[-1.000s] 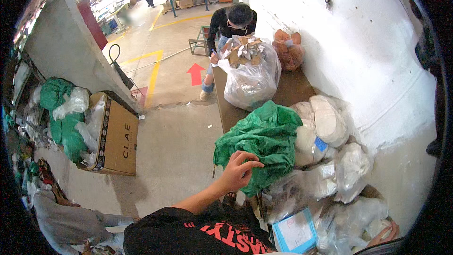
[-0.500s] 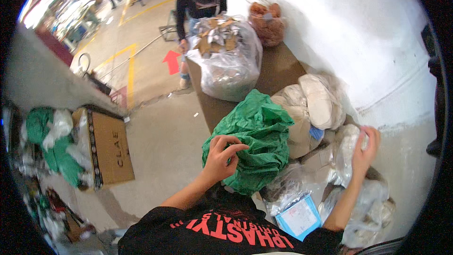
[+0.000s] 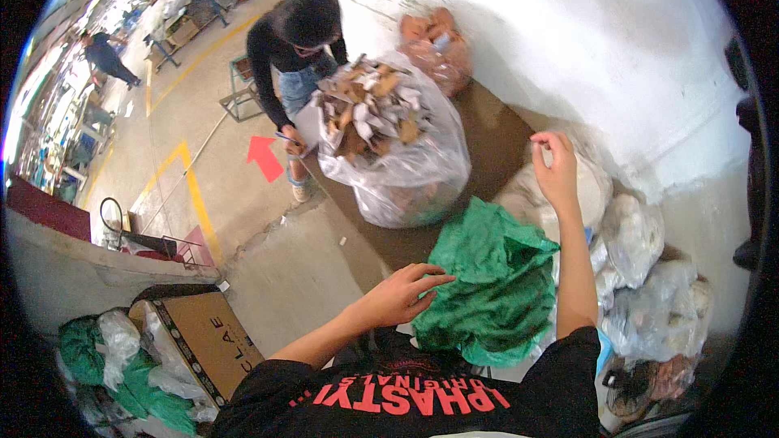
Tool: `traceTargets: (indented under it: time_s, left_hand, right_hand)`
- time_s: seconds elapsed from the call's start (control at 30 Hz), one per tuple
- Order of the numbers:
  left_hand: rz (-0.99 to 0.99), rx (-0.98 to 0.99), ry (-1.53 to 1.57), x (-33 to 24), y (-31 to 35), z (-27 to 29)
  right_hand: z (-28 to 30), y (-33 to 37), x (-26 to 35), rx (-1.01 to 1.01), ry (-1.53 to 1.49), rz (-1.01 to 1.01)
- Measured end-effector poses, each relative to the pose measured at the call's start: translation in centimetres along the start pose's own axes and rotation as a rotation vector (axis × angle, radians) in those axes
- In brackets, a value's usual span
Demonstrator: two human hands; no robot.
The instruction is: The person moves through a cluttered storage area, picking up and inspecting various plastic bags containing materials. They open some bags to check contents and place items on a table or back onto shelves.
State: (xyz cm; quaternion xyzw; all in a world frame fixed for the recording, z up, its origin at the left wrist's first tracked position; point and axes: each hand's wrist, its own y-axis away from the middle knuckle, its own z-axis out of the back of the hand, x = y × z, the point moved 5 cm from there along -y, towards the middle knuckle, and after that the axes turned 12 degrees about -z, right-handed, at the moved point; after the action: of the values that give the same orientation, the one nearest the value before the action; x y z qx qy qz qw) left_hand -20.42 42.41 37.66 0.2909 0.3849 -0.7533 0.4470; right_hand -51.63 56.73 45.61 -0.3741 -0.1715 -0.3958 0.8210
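A crumpled green plastic bag (image 3: 491, 280) sits right in front of me at the near end of a brown table (image 3: 507, 118). My left hand (image 3: 398, 296) is at the bag's left edge, its fingers stretched out and a little apart, with no grip on the bag to be seen. Above and to the right of the bag, my right hand (image 3: 556, 169) is raised with loosely bent fingers and nothing in them. Beyond the green bag stands a big clear plastic bag (image 3: 406, 182) full of brown and white scraps.
A person (image 3: 296, 49) at the table's far left holds a thin blue thing beside the scrap bag. A bag of orange-brown stuff (image 3: 438, 53) lies against the white wall. Clear bags (image 3: 637, 235) crowd the right side. A cardboard box (image 3: 215, 341) stands at lower left.
My right hand has moved up and left, toward the table's far side. My left hand's fingers have straightened. The view has shifted, and the green bag sits lower and farther right.
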Motion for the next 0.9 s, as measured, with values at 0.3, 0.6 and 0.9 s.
traceTargets:
  time_s: [0.3,0.6,0.9]
  left_hand:
    - [-0.009,-0.329,-0.057,4.7,1.6,7.2]
    - [-0.036,-0.496,-0.105,5.3,-3.4,15.7]
    - [-0.190,-0.496,-0.112,10.0,-15.5,25.2]
  right_hand:
    - [-3.7,-6.1,-5.5,0.033,0.034,-0.150]
    - [-13.3,-18.1,-9.4,0.106,0.104,-0.072]
    - [-24.2,-28.1,-7.7,0.080,0.312,0.082]
